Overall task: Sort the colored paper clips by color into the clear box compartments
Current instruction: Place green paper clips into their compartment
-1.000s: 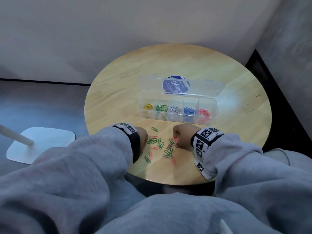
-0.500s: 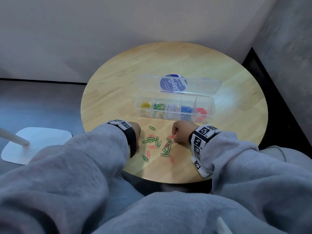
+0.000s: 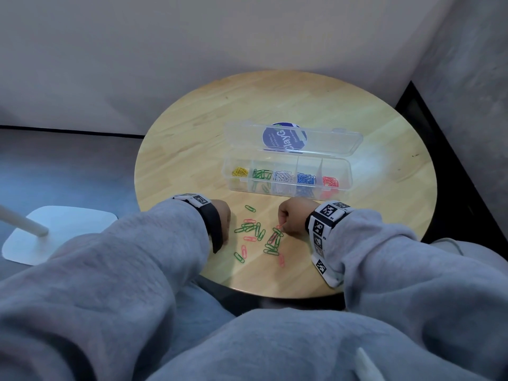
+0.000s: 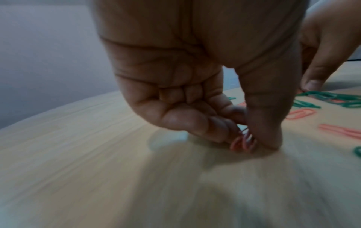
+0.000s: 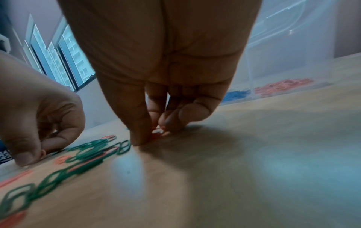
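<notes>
The person's left hand (image 4: 195,95) was down on the round wooden table (image 3: 192,149), its curled fingers and thumb pinching 2 or 3 pink paper clips (image 4: 243,142) against the wood. The right hand (image 5: 166,77) stood just across the loose pile of green and pink clips (image 3: 258,235), its thumb and fingers closed narrowly on a red clip (image 5: 158,134) at the pile's right edge. Behind both hands sat the clear box (image 3: 346,171), lid open, its 5 compartments holding, from left to right, yellow clips (image 3: 240,171), green clips (image 3: 261,175), white clips (image 3: 283,176), blue clips (image 3: 305,179) and red clips (image 3: 330,182). A white lamp base (image 3: 68,229) stood on the floor to the left.
</notes>
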Demonstrator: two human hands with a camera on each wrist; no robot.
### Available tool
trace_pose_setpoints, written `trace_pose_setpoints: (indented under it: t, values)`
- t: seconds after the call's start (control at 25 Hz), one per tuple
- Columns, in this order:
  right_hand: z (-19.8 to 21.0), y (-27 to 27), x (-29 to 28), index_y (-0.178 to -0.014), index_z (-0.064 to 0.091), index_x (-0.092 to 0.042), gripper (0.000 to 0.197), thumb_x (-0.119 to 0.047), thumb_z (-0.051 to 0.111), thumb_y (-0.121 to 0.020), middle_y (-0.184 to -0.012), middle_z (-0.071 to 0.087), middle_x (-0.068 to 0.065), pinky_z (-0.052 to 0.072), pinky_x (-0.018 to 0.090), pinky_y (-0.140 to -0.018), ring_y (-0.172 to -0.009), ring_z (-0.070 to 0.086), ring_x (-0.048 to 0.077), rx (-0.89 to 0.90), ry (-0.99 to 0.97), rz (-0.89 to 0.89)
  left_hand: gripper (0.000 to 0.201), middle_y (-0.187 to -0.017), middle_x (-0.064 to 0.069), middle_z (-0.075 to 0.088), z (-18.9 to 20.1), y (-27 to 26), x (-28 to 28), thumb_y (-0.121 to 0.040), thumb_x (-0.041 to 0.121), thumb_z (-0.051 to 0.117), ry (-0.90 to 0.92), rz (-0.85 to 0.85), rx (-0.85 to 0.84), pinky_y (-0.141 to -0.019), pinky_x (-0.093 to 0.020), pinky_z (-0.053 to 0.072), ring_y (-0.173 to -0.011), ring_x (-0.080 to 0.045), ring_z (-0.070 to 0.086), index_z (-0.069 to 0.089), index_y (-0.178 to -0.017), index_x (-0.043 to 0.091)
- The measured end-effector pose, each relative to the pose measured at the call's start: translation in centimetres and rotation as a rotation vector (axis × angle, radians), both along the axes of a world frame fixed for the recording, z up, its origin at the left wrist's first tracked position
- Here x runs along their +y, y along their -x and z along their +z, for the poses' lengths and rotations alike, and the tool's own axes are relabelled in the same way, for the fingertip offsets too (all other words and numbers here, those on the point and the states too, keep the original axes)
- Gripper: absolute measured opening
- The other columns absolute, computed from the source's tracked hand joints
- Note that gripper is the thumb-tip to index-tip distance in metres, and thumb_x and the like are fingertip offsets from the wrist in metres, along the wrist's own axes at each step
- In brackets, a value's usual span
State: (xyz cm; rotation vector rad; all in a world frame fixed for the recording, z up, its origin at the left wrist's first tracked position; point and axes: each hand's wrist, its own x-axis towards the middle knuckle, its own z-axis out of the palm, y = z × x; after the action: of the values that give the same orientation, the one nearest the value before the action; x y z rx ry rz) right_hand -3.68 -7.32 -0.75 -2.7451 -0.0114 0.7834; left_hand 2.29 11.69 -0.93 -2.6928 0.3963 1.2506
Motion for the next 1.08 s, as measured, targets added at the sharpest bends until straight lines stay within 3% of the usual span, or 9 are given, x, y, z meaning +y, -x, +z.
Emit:
trace_pose_setpoints:
  t: [0.08, 0.16, 0.36, 0.44, 0.6, 0.76, 0.84, 1.0, 1.08]
  values:
    - [0.0, 0.1, 0.0, -0.086, 0.064, -0.018, 0.004, -0.016, 0.061, -0.085, -0.1, 0.07, 0.003, 0.048, 0.025, -0.07, -0.083, 0.056, 0.015, 0.013, 0.037, 0.002, 0.011, -0.075, 0.003, 0.068, 1.0, 0.4, 0.2, -0.068, 0.024, 0.076, 0.112, 0.048, -0.021, -0.067, -0.027, 0.052, -0.071, -0.017, 0.062, 0.066, -0.069, 0.019]
    - [0.0, 0.3, 0.0, -0.088, 0.067, -0.017, 0.009, -0.016, 0.059, -0.083, -0.102, 0.071, 0.004, 0.051, 0.028, -0.074, -0.083, 0.058, 0.017, 0.017, 0.074, 0.017, 0.015, -0.064, 0.007, 0.063, 1.8, 0.3, 0.5, -0.074, 0.021, 0.074, 0.269, 0.141, -0.009, -0.064, -0.023, 0.047, -0.064, -0.012, 0.056, 0.062, -0.065, 0.021]
    - [0.6, 0.8, -0.7, -0.071, 0.06, -0.019, 0.01, -0.011, 0.06, -0.077, -0.083, 0.066, 0.001, 0.049, 0.024, -0.064, -0.076, 0.058, 0.017, 0.035, 0.04, -0.059, 0.018, -0.056, 0.0, 0.062, 3.0, -0.2, 0.7, -0.078, 0.006, 0.073, 0.652, 0.415, 0.145, -0.056, -0.021, 0.045, -0.056, -0.011, 0.054, 0.066, -0.065, 0.016]
    - [0.8, 0.9, -1.4, -0.069, 0.059, -0.017, 0.015, -0.004, 0.059, -0.076, -0.076, 0.065, 0.004, 0.048, 0.025, -0.061, -0.071, 0.059, 0.019, 0.069, -0.144, -0.195, 0.015, -0.054, 0.0, 0.06, 3.3, -0.1, 0.6, -0.082, 0.004, 0.069, 0.705, 0.482, 0.205, -0.053, -0.017, 0.049, -0.051, -0.008, 0.054, 0.067, -0.071, 0.013]
    - [1.0, 1.3, -1.8, -0.085, 0.057, -0.003, 0.022, 0.007, 0.038, -0.09, -0.064, 0.048, 0.012, 0.046, 0.028, -0.056, -0.055, 0.046, 0.02, 0.274, -0.843, -0.689, 0.01, -0.064, -0.001, 0.06, 3.4, 0.2, 0.3, -0.088, 0.008, 0.062, 0.842, 0.697, 0.283, -0.064, -0.024, 0.058, -0.055, -0.009, 0.057, 0.063, -0.078, 0.011]
    - [0.6, 1.4, -1.9, -0.067, 0.046, -0.006, 0.03, 0.003, 0.025, -0.086, -0.064, 0.039, 0.009, 0.038, 0.023, -0.046, -0.053, 0.039, 0.018, 0.412, -0.922, -0.775, 0.015, -0.076, -0.006, 0.062, 3.6, 0.9, -0.5, -0.093, 0.007, 0.054, 0.918, 0.847, 0.303, -0.052, -0.021, 0.056, -0.053, -0.01, 0.062, 0.056, -0.079, 0.01]
    - [0.5, 1.4, -1.5, -0.07, 0.047, -0.01, 0.025, -0.001, 0.031, -0.087, -0.064, 0.042, 0.007, 0.033, 0.021, -0.043, -0.051, 0.037, 0.015, 0.411, -0.836, -0.677, 0.018, -0.074, -0.007, 0.061, 3.4, 1.2, -0.6, -0.094, 0.005, 0.051, 0.92, 0.877, 0.292, -0.051, -0.022, 0.056, -0.054, -0.013, 0.061, 0.054, -0.078, 0.011]
    - [0.5, 2.0, 0.3, -0.086, 0.061, -0.029, 0.013, -0.017, 0.058, -0.081, -0.068, 0.049, -0.01, 0.039, 0.023, -0.056, -0.062, 0.047, 0.01, 0.068, -0.21, -0.086, 0.024, -0.067, -0.008, 0.053, 3.3, 1.7, -1.5, -0.094, 0.0, 0.04, 0.814, 0.857, 0.179, -0.056, -0.024, 0.051, -0.054, -0.016, 0.05, 0.051, -0.076, 0.011]
    - [0.2, 2.1, 1.2, -0.094, 0.063, -0.031, 0.018, -0.018, 0.06, -0.081, -0.075, 0.049, -0.012, 0.04, 0.024, -0.063, -0.073, 0.05, 0.012, 0.016, -0.084, 0.043, 0.023, -0.065, -0.003, 0.049, 3.3, 1.8, -2.2, -0.094, 0.006, 0.044, 0.672, 0.702, 0.087, -0.054, -0.021, 0.042, -0.053, -0.013, 0.043, 0.05, -0.074, 0.013]
